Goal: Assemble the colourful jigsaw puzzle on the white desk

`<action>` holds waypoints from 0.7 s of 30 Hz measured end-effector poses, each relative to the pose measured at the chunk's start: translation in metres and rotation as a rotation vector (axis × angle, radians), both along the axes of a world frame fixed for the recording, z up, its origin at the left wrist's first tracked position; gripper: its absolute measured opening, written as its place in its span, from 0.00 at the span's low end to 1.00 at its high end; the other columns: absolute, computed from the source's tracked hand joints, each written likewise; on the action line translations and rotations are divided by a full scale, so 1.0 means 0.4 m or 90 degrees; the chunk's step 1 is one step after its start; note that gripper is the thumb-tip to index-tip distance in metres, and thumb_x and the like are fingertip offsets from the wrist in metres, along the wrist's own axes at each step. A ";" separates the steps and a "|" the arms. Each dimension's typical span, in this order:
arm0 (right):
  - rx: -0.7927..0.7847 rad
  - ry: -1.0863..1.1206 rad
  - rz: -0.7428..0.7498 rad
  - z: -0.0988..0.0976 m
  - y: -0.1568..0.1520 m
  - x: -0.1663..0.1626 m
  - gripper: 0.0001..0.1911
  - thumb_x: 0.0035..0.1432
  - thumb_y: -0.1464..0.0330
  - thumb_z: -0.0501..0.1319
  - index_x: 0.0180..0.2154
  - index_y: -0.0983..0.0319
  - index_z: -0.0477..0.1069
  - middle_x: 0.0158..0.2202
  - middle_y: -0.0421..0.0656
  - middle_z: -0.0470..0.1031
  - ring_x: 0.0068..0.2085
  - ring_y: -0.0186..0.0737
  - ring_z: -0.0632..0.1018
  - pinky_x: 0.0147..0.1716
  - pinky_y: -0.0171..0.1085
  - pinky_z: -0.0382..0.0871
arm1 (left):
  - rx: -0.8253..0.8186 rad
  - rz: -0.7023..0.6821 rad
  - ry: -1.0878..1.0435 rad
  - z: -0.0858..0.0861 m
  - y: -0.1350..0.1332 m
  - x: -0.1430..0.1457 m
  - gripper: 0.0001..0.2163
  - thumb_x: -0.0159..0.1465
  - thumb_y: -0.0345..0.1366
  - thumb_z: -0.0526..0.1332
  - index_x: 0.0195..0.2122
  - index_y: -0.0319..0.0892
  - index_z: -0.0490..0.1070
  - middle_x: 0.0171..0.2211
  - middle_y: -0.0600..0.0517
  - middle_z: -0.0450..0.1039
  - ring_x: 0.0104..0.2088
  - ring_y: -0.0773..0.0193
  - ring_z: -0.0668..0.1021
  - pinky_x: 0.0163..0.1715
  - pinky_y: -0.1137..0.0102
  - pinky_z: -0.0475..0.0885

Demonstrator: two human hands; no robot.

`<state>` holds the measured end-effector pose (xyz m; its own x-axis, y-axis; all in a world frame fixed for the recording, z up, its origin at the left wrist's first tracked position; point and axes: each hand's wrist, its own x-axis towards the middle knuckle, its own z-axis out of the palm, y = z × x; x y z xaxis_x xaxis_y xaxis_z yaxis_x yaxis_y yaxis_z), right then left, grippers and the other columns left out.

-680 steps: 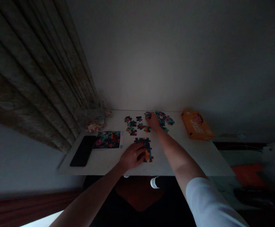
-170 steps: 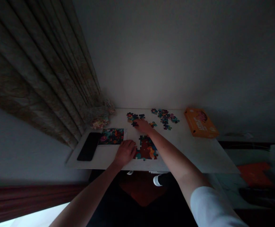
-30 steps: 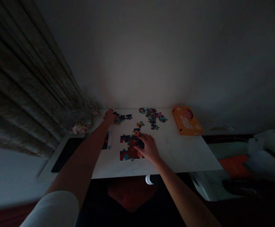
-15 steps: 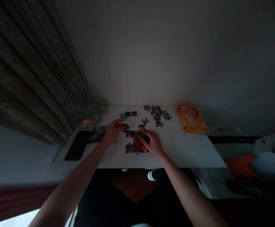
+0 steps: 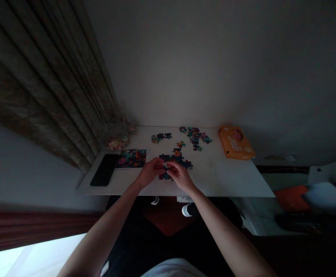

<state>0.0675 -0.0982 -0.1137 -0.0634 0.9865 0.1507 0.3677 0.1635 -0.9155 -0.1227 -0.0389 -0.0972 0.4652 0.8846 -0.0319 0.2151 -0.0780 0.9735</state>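
Note:
A partly joined jigsaw [image 5: 177,159] lies near the front middle of the white table [image 5: 225,177]. Both my hands meet just above its near edge. My left hand [image 5: 150,172] and my right hand [image 5: 178,175] have their fingers pinched together around a small puzzle piece [image 5: 164,166] between them. The room is dim, so the piece is hard to make out. Loose pieces lie in two groups farther back: a small one [image 5: 160,137] and a larger one [image 5: 195,135].
A printed reference picture [image 5: 131,158] and a black phone [image 5: 104,175] lie at the table's left. An orange puzzle box [image 5: 235,142] sits at the back right. A curtain [image 5: 55,84] hangs at the left, with a crinkled bag [image 5: 116,139] at its foot.
My left hand came back from the far loose pieces to the jigsaw's near edge. My right hand lifted off the jigsaw and met it. The view shifted.

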 end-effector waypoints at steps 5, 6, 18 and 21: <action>-0.012 -0.055 0.032 0.012 0.027 0.014 0.11 0.66 0.68 0.62 0.48 0.57 0.79 0.40 0.43 0.83 0.38 0.41 0.83 0.41 0.39 0.78 | 0.034 0.017 -0.010 -0.003 -0.009 0.011 0.17 0.60 0.37 0.69 0.50 0.45 0.71 0.40 0.51 0.81 0.38 0.61 0.84 0.39 0.66 0.79; -0.009 -0.067 0.028 0.012 0.035 0.016 0.10 0.66 0.67 0.63 0.47 0.57 0.79 0.40 0.43 0.84 0.39 0.41 0.83 0.41 0.39 0.78 | 0.055 0.043 -0.004 -0.007 -0.011 0.011 0.18 0.61 0.37 0.69 0.51 0.46 0.71 0.43 0.50 0.81 0.39 0.61 0.83 0.40 0.65 0.79; -0.025 -0.169 -0.036 -0.002 0.145 0.006 0.09 0.63 0.73 0.64 0.41 0.57 0.82 0.40 0.43 0.86 0.42 0.45 0.85 0.46 0.42 0.77 | 0.464 0.036 0.408 -0.068 -0.068 -0.041 0.17 0.69 0.40 0.64 0.59 0.45 0.71 0.56 0.43 0.76 0.57 0.48 0.77 0.60 0.52 0.71; -0.016 -0.210 -0.040 -0.008 0.148 0.006 0.09 0.62 0.74 0.64 0.41 0.57 0.82 0.39 0.43 0.85 0.42 0.45 0.85 0.47 0.42 0.77 | 0.479 0.019 0.412 -0.071 -0.068 -0.034 0.17 0.71 0.39 0.62 0.60 0.44 0.71 0.58 0.41 0.75 0.57 0.49 0.76 0.60 0.52 0.71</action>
